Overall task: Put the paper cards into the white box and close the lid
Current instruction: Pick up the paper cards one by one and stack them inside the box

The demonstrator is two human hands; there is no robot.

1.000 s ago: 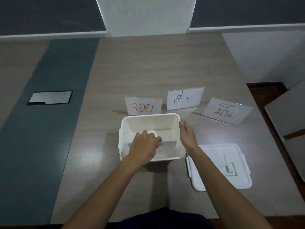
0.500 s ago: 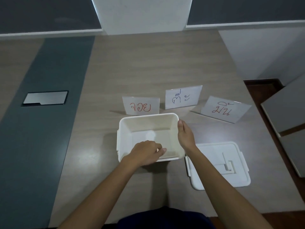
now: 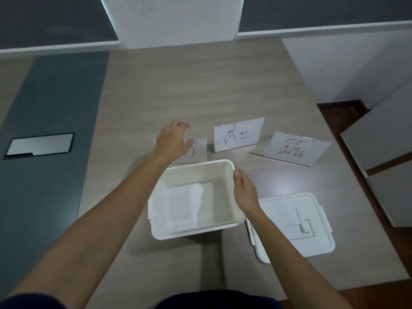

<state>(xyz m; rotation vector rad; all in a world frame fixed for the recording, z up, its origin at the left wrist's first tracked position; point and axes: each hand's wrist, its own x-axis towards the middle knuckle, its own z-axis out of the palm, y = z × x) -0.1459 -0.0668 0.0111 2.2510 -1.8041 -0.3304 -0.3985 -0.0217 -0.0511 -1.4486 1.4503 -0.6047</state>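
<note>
Because the cards are only folded paper, they are very light and bend easily, so I think a soft pinch on the top fold or a side edge is the best way to lift one. Squeezing hard would crush it.

Three cards stand on the table (image 3: 200, 85) behind the white box (image 3: 227, 224). The left hand (image 3: 172, 141) is over the left card (image 3: 197, 150), with its fingers loosely spread and curved down. I cannot tell if it is touching the card. The middle card (image 3: 238, 134) and the right card (image 3: 296, 148) stand apart from both hands. Some pale paper seems to lie flat in the bottom of the box.

The right hand (image 3: 245, 192) rests on the right wall of the box, fingers pressed together, holding it steady. The lid (image 3: 312, 241) lies flat on the table just right of the box. It looks stiff and smooth, so it should be easy to lift by its edges.

A second ago the left hand was down inside the box. Now it has come out and reached forward to the left card. The right hand has stayed on the box.
</note>
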